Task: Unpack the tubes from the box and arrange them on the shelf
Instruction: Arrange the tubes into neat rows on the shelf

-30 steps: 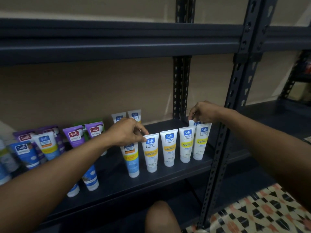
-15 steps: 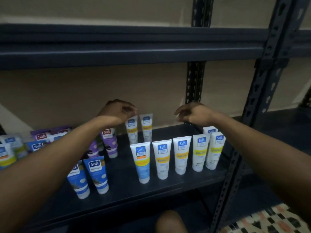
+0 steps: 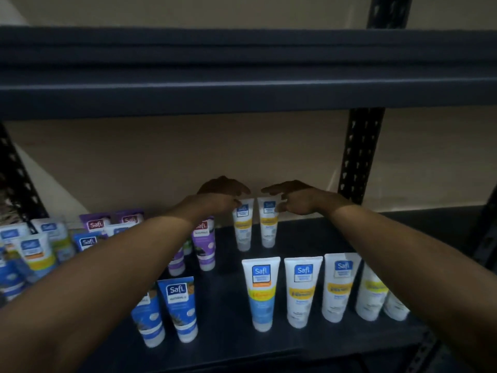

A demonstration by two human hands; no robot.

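Both arms reach across the dark metal shelf board [image 3: 226, 300] to its back, where two white tubes with yellow bands stand upright side by side, just apart. The left hand [image 3: 217, 201] hangs palm down over the left back tube [image 3: 243, 230], its fingers bent downward and their tips meeting that tube's upper left corner; the blur hides whether they pinch it or only touch it. The right hand [image 3: 297, 204] is at the right back tube [image 3: 269, 227], with its forefinger stretched out straight above the crimped top and another digit lying against the tube's upper right edge; I cannot tell whether it has a real grip. Along the board's front edge stands a row of Safi tubes on their caps: a white-and-blue tube [image 3: 260, 292] towards the middle, then three white yellow-banded tubes [image 3: 302, 290] running to the right end, the last ones partly behind the right forearm. Left of the middle, near the front edge, two blue tubes [image 3: 178, 308] stand close together, one half hidden by the left forearm. Behind them, midway back on the board, are purple tubes [image 3: 205, 243]. At the board's left end a crowded cluster of mixed tubes [image 3: 35, 254] is blurred. An upper shelf [image 3: 242, 84] runs overhead, and a perforated upright post [image 3: 360, 154] rises at the board's back right.
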